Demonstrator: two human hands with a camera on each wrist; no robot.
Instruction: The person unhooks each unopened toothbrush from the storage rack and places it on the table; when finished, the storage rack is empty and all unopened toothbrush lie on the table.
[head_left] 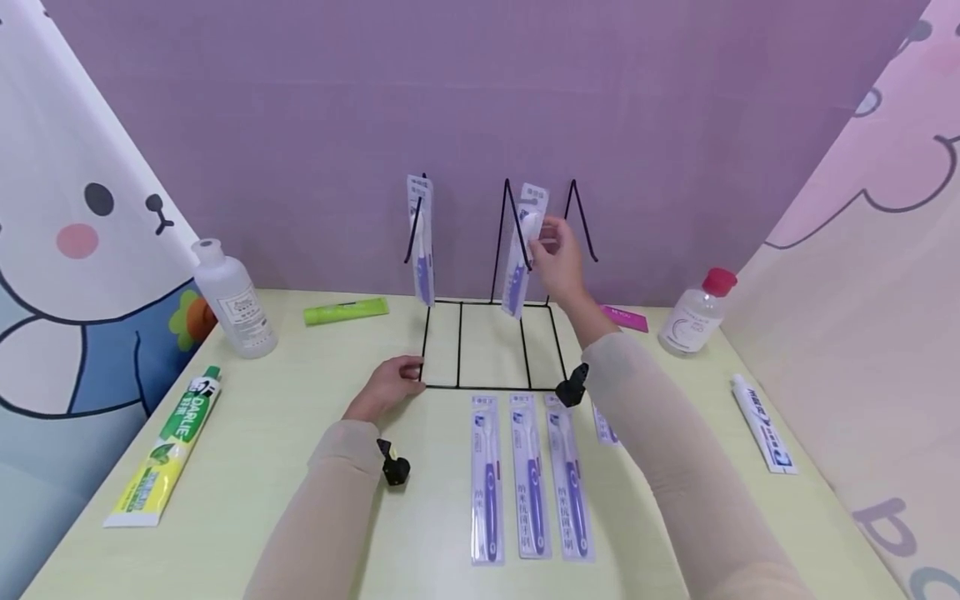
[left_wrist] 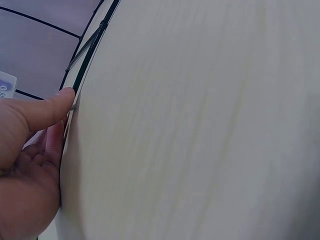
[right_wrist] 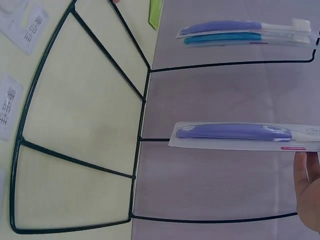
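Note:
A black wire rack (head_left: 459, 346) with upright hooks stands on the table. My left hand (head_left: 386, 386) pinches its front left corner; in the left wrist view the thumb (left_wrist: 52, 111) lies against the wire. My right hand (head_left: 561, 257) holds the right edge of a packaged purple toothbrush (head_left: 514, 283) at the middle hook. In the right wrist view that toothbrush pack (right_wrist: 230, 132) lies against the fingertips. Whether the hook passes through its card is unclear. On the left hook hang packaged toothbrushes (head_left: 423, 279), one purple and one blue in the right wrist view (right_wrist: 225, 37).
Several toothbrush packs (head_left: 532, 483) lie before the rack, one (head_left: 606, 427) partly hidden by my right arm. Around stand or lie a clear bottle (head_left: 236, 300), a red-capped bottle (head_left: 690, 321), a green tube (head_left: 347, 311), a Darlie toothpaste (head_left: 168, 450), a white tube (head_left: 763, 425) and a pink packet (head_left: 624, 317).

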